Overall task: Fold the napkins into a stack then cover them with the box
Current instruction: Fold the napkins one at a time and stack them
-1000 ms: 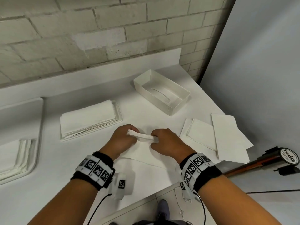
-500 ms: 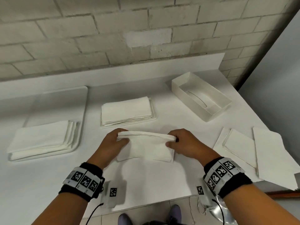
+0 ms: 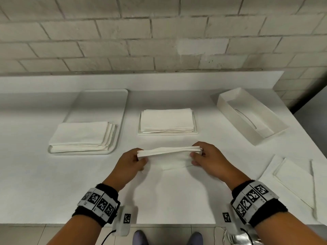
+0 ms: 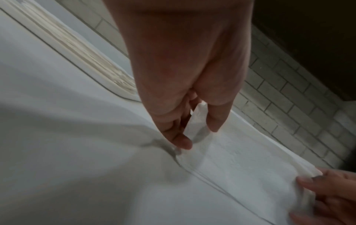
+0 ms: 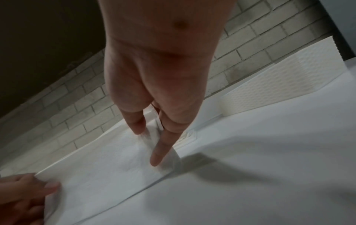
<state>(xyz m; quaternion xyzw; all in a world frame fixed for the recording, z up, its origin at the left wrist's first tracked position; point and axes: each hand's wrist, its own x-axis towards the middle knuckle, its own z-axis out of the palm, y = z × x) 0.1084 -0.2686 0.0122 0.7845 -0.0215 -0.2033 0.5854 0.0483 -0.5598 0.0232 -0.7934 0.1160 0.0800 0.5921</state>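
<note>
A folded white napkin (image 3: 169, 155) is held up just above the white table, stretched between both hands. My left hand (image 3: 137, 159) pinches its left end; in the left wrist view the thumb and fingers (image 4: 183, 140) clamp the paper (image 4: 240, 164). My right hand (image 3: 196, 155) pinches the right end, with thumb and forefinger (image 5: 159, 155) on the napkin (image 5: 108, 164). Behind it a stack of folded napkins (image 3: 167, 120) lies on a flat base. The open white box (image 3: 251, 114) stands at the back right, a slot in its bottom.
A white tray (image 3: 99, 103) at the left carries another pile of napkins (image 3: 83, 135). Unfolded napkins (image 3: 297, 179) lie at the right table edge. A raised ledge and a brick wall (image 3: 159, 41) close the back. The table's front edge runs just beyond my wrists.
The napkin has been lifted and turned so its folded edge faces up, between both hands. The head view swung left, bringing the left tray fully into sight.
</note>
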